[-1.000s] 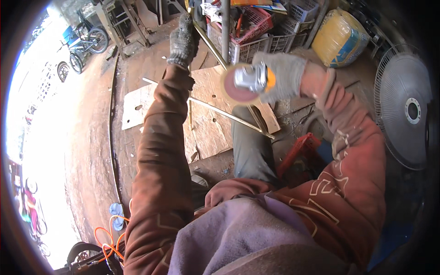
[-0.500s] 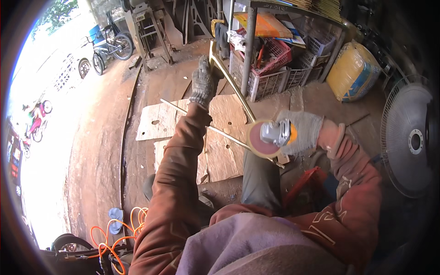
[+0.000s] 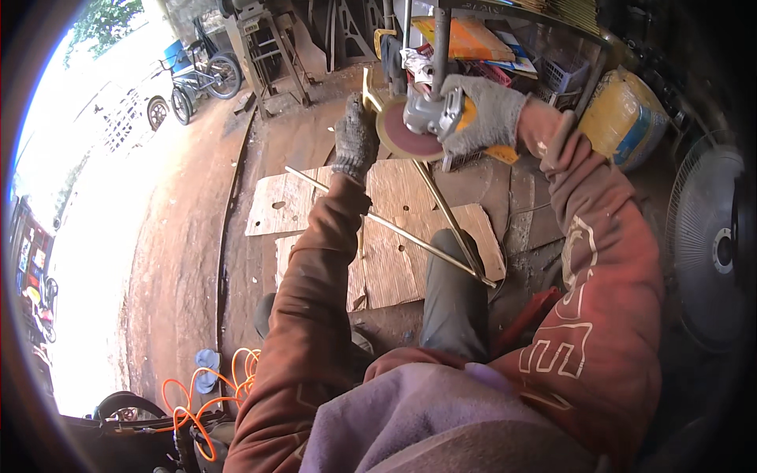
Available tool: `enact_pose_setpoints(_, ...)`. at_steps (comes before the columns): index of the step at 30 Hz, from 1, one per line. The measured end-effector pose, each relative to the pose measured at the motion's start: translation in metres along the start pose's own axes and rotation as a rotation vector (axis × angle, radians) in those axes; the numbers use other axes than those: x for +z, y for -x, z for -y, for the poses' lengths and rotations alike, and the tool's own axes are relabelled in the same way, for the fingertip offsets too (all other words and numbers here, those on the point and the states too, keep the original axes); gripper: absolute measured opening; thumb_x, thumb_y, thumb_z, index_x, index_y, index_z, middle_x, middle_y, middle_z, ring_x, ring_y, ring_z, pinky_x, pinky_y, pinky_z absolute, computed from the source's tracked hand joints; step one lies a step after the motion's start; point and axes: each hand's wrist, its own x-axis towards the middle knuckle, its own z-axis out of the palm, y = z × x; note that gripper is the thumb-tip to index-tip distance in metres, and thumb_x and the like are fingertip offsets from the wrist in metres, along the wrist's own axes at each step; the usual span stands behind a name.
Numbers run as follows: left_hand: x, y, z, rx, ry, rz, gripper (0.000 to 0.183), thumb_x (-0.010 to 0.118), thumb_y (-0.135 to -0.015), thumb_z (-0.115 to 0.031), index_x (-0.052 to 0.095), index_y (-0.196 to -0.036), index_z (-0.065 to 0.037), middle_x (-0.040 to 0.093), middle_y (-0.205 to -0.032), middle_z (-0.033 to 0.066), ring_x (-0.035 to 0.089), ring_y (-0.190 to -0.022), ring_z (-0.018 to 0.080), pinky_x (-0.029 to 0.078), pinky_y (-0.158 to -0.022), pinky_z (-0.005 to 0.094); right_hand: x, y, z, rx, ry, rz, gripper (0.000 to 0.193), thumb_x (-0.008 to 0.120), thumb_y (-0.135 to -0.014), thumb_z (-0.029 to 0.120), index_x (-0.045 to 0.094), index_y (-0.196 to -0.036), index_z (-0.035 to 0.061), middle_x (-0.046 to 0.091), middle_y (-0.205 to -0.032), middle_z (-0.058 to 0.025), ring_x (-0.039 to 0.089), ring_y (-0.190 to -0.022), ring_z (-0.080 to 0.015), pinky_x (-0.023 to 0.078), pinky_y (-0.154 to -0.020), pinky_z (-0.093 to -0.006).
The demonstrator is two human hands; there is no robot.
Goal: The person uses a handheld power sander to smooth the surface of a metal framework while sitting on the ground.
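Right hand on silver-and-orange angle grinder, left hand on brass-coloured metal-bar frame

Right hand: grey knitted glove, closed firmly around the grinder body. Left hand: same glove type, curled shut at the frame's upper end; exact finger wrap partly hidden. Grinder's round reddish-brown disc sits just beside the left hand, overlapping the bar in view; contact, can't tell. Frame: two long thin bars meeting at the lower end by the right knee in grey trousers, one slanting up to the left hand, the other passing under the left forearm. Beneath: flat light-brown sheets with holes on the brown floor. Further out: yellow plastic-wrapped bundle and grey round fan at right; blue slippers and looped orange hose lower left; dark bicycle upper left.
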Motion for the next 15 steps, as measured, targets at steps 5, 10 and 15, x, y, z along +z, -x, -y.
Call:
enact_pose_setpoints(5, 0.004, 0.003, -0.010, -0.500, 0.951, 0.029, 0.028, 0.054, -0.097, -0.035, 0.056, -0.100, -0.007, 0.058, -0.077, 0.0049, 0.058, -0.066, 0.0191, 0.048, -0.059, 0.0335, 0.039, 0.082, -0.035, -0.021, 0.185, -0.014, 0.062, 0.088, -0.056, 0.025, 0.056, -0.106, 0.0066, 0.062, -0.091, -0.0080, 0.060, -0.084, -0.0163, 0.050, -0.079, -0.0340)
enact_pose_setpoints(10, -0.008, 0.008, -0.039, -0.596, 1.152, 0.009, 0.031, 0.050, -0.099, -0.041, 0.056, -0.096, -0.011, 0.053, -0.078, -0.0004, 0.053, -0.068, 0.0127, 0.047, -0.061, 0.0279, 0.063, 0.146, -0.083, 0.069, 0.234, 0.018, 0.064, 0.089, -0.057, 0.028, 0.057, -0.108, 0.0063, 0.064, -0.094, -0.0085, 0.063, -0.087, -0.0189, 0.051, -0.081, -0.0346)
enact_pose_setpoints(15, -0.011, 0.007, -0.035, -0.662, 1.086, 0.030, 0.034, 0.051, -0.097, -0.047, 0.054, -0.090, -0.014, 0.051, -0.075, -0.0019, 0.050, -0.065, 0.0111, 0.042, -0.053, 0.0250, 0.054, 0.103, -0.084, 0.035, -0.062, 0.024, 0.062, 0.088, -0.060, 0.023, 0.058, -0.111, 0.0060, 0.066, -0.097, -0.0072, 0.064, -0.090, -0.0174, 0.052, -0.082, -0.0341)
